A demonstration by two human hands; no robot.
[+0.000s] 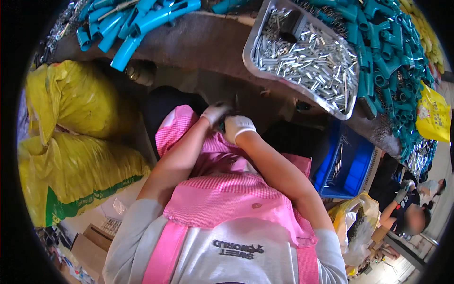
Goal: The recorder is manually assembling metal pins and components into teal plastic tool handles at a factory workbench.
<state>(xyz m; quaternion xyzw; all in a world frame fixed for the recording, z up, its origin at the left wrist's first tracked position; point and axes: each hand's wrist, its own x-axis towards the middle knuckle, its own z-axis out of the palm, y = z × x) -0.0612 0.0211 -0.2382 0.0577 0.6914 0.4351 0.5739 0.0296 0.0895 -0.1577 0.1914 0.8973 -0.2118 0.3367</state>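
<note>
Teal piece (222, 127) before brown bench (198, 40); yellow sacks (90, 168) at left.

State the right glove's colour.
The right glove is white; it shows best in the head view.

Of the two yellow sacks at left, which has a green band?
The lower sack, with the green band along its bottom; the upper sack shows none.

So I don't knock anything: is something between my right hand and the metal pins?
Between your right hand and the metal pins come the front edge of the table and the near rim of the tray. The dark tube lies farther back.
</note>
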